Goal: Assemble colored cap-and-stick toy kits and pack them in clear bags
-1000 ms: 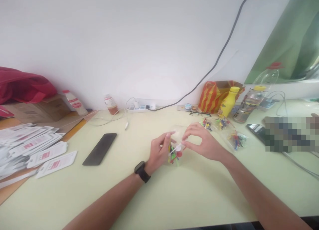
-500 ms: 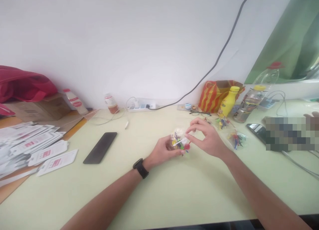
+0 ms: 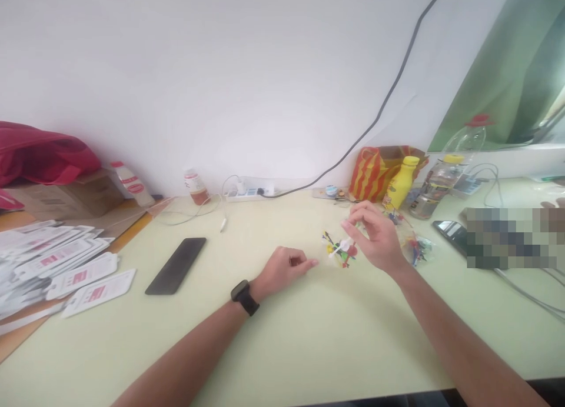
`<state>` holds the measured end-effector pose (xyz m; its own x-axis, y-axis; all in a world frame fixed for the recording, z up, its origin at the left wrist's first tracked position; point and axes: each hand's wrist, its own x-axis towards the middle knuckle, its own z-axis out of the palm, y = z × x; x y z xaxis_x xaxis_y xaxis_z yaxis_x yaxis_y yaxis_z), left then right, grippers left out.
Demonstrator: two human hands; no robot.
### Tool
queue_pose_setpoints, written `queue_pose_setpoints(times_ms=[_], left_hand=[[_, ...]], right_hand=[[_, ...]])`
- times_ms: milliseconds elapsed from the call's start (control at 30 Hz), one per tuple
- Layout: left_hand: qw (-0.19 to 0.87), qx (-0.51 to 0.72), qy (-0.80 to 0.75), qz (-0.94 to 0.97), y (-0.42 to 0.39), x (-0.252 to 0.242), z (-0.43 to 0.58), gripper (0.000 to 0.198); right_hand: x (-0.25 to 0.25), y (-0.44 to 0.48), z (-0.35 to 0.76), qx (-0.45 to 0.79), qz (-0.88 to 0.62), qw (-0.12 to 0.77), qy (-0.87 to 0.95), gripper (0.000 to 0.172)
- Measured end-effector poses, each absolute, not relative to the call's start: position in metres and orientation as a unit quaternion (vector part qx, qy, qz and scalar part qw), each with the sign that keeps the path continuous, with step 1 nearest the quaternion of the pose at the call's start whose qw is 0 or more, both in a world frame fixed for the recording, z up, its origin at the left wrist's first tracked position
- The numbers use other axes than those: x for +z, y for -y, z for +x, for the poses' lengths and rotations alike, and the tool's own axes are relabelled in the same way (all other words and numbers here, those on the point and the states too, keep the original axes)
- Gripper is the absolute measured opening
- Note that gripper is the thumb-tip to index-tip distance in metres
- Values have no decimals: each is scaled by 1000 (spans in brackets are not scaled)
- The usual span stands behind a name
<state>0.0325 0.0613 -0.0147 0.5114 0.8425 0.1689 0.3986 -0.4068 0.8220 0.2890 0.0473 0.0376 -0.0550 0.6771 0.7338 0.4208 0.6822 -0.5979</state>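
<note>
A clear plastic bag of small colored plastic pieces (image 3: 342, 251) hangs just over the table. My right hand (image 3: 375, 236) pinches its top between thumb and fingertips. White, red, yellow, green and blue parts show through the bag; their exact kind is too small to tell. To the left of the bag, my left hand (image 3: 285, 270) rests by the table surface, fingers loosely curled and thumb apart, with nothing in it. A second bag of colored pieces (image 3: 419, 251) lies to the right of my right hand. More such pieces lie partly hidden behind that hand.
A black phone (image 3: 176, 266) lies left, beside a pile of white badges (image 3: 95, 292). Along the wall stand a power strip (image 3: 249, 192), a drink bottle (image 3: 196, 186), a striped bag (image 3: 371, 174) and a yellow bottle (image 3: 401, 183). Another phone (image 3: 450, 236) lies right, near a blurred patch.
My left hand has let go of the bag and sits slightly left of it. My right hand has moved right, carrying the bag away from the left hand.
</note>
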Motion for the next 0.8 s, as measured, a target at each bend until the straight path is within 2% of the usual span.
queue_pose_setpoints(times_ms=[67,167,233,333,433,533,600,633,667,800], left_hand=[[358,348,-394,772,-59,-9,35,40],[384,415,-348,748,-54,2,39,48],[421,407,-322,744,-51,7,41,48],[448,380,-326,741,-50,9,43,37],[456,382,-340,729,-52,6,42,32],[473,383,-344,715,-55,5,40,36],[463,388,-340,721,-57,5,39,38],[449,391,-337,729,-58,6,38,39],[433,395,-335,738,-59,6,38,39],[396,444,-352,723,-65,2,37,31]], right_hand=[[39,-45,287,118,-374,543,743,20],[42,-37,279,160,-347,469,796,17],[44,-32,272,199,-326,444,811,14],[43,-29,265,238,-305,450,805,10],[36,-33,262,248,-325,491,770,28],[25,-40,262,289,-375,544,692,59],[17,-45,260,352,-407,542,646,76],[13,-48,259,386,-418,527,632,77],[9,-50,257,416,-423,511,622,72],[1,-52,245,467,-417,494,603,30]])
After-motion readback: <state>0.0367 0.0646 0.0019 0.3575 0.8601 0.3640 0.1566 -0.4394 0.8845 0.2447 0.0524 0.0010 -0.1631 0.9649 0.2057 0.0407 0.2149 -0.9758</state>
